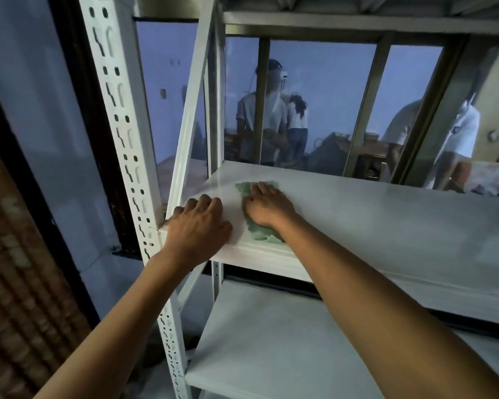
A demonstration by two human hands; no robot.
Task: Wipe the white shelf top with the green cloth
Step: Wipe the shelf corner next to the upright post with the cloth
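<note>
The white shelf top (386, 226) is seen mounted in a white metal rack, with a perforated upright (127, 133) at its near left corner and a diagonal brace (189, 110) just behind that. The green cloth (257, 228) is laid flat on the shelf top near its left end, reaching to the front edge. The right hand (267, 207) is pressed palm-down on the cloth, fingers extended and slightly bent, not closed around it; the cloth is covered at its middle and left showing beyond the fingertips and below the wrist. The left hand (198, 223) is rested on the shelf's near left corner, just beside the cloth and apart from it, fingers loosely curved with nothing held. A lower shelf (271, 341) is visible beneath. A window (323, 96) is located behind the rack, in which people are seen.
</note>
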